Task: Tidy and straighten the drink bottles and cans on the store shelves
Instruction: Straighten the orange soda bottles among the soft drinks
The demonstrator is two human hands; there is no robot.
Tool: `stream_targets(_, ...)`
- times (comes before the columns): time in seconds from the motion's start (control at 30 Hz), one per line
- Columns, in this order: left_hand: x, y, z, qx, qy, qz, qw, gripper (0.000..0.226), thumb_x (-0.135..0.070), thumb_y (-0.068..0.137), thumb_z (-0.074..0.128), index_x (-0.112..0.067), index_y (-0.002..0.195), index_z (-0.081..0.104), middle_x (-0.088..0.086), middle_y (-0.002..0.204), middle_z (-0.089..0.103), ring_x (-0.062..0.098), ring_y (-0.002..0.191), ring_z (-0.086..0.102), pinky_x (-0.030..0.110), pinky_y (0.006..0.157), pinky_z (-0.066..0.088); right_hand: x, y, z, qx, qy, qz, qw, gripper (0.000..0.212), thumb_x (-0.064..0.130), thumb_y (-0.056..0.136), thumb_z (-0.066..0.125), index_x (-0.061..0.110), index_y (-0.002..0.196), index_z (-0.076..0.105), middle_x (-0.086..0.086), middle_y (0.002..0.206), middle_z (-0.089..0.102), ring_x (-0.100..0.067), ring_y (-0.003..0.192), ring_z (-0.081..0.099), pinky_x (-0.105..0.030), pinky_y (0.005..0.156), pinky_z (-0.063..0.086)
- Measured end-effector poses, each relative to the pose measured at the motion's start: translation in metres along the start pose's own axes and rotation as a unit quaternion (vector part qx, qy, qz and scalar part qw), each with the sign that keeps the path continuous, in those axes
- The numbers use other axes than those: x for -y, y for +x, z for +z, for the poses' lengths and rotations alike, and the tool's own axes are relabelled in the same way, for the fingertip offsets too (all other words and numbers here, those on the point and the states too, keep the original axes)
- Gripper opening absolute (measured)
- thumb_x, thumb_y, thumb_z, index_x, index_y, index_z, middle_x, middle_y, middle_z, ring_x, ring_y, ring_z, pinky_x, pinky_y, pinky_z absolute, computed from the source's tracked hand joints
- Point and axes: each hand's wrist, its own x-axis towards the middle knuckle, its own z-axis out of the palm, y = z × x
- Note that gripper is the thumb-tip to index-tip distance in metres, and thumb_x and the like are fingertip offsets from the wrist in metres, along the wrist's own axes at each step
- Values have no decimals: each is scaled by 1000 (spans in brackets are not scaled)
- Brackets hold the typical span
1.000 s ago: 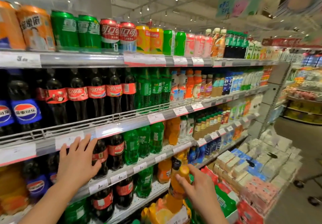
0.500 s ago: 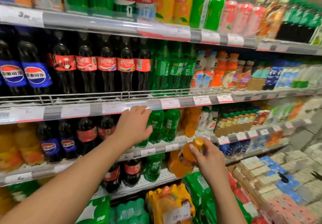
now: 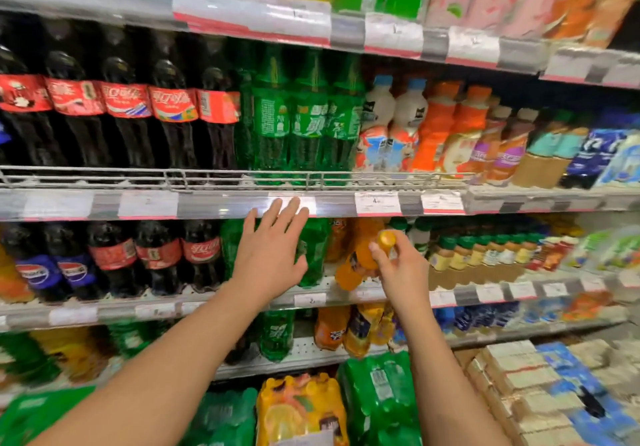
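My right hand (image 3: 401, 269) grips a tilted orange soda bottle (image 3: 360, 262) near its yellow cap, at the front of the third shelf (image 3: 346, 295). My left hand (image 3: 273, 248) is spread flat with fingers apart, reaching in front of the green soda bottles (image 3: 315, 255) on that same shelf; its fingertips overlap the price strip (image 3: 221, 203) of the shelf above. I cannot tell whether it touches a bottle. Dark cola bottles (image 3: 159, 255) with red labels stand to the left of the green ones.
The shelf above carries cola (image 3: 124, 113), green soda (image 3: 304, 116) and juice bottles (image 3: 446, 126) behind a wire rail (image 3: 207, 177). Small capped bottles (image 3: 485, 251) line the right. Shrink-wrapped packs (image 3: 301, 407) and stacked boxes (image 3: 540, 376) sit low, near my arms.
The camera moved closer and to the right along the shelves. My left hand shifted right to the green bottles. My right hand lifted the orange bottle up to the third shelf.
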Motion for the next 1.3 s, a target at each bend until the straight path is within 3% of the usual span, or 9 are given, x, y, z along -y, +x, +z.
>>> stream_targets(0.1, 1, 2, 2, -12, -7, -8, 1000, 83, -54, 90, 51, -29, 161, 16, -4, 170, 9, 25, 156, 10, 57, 123, 14, -12, 21, 13, 29, -5, -15, 999, 19, 43, 100, 61, 26, 110, 61, 5, 89, 68, -20, 81, 64, -40, 76, 51)
stream_targets(0.2, 0, 3, 1, -18, -15, -10, 1000, 81, -52, 87, 53, -28, 159, 24, -3, 169, 16, 25, 155, 16, 57, 122, 18, -18, 36, 24, 47, -24, -28, 998, 15, 42, 101, 59, 27, 104, 59, 10, 88, 64, -19, 83, 61, -38, 75, 47)
stream_targets(0.37, 1, 3, -2, -22, -18, -12, 1000, 81, -52, 85, 51, -28, 158, 26, -3, 168, 19, 26, 154, 18, 58, 122, 19, -17, 69, 36, 86, -97, -14, 991, 33, 46, 102, 54, 13, 102, 58, -5, 94, 66, -29, 90, 62, -39, 73, 45)
stream_targets(0.67, 1, 3, 0, -14, -10, -8, 1000, 83, -50, 85, 53, -28, 159, 23, -4, 169, 15, 26, 155, 14, 58, 123, 16, -21, 94, 40, 207, -159, -25, 965, 35, 35, 104, 52, 5, 96, 67, -13, 96, 68, -33, 95, 65, -44, 86, 53)
stream_targets(0.77, 3, 3, 1, -19, -6, -4, 1000, 84, -49, 84, 55, -29, 159, 24, -4, 168, 17, 26, 155, 16, 58, 123, 17, -16, 103, 35, 243, -168, -18, 955, 28, 26, 105, 50, 4, 94, 63, -13, 97, 65, -32, 96, 63, -42, 87, 53)
stream_targets(0.87, 4, 3, 2, -24, -7, -3, 1000, 84, -49, 83, 56, -28, 158, 27, -4, 168, 20, 26, 154, 19, 58, 123, 18, -12, 113, 32, 273, -168, 20, 947, 15, 19, 104, 48, 7, 105, 57, -11, 101, 60, -29, 96, 60, -37, 82, 50)
stream_targets(1.07, 3, 3, 1, -15, -3, -5, 1000, 83, -50, 84, 54, -29, 159, 23, -5, 168, 16, 25, 155, 15, 56, 124, 15, -7, 119, 36, 288, -142, 51, 946, 25, 13, 102, 49, 7, 124, 58, -12, 115, 59, -27, 101, 55, -38, 86, 48)
stream_targets(1.2, 3, 3, 0, -16, -2, -4, 1000, 83, -49, 84, 55, -28, 158, 26, -4, 168, 18, 26, 154, 18, 57, 123, 17, -5, 116, 44, 291, -143, 61, 944, 16, 19, 103, 50, 8, 112, 58, -15, 100, 63, -29, 91, 60, -45, 88, 57)
stream_targets(1.3, 3, 4, 0, -15, 0, -5, 1000, 84, -49, 84, 56, -28, 158, 25, -4, 168, 18, 26, 154, 18, 57, 123, 17, -5, 114, 49, 288, -144, 52, 945, 33, 41, 104, 55, 12, 118, 58, -12, 90, 65, -31, 87, 65, -50, 87, 59)
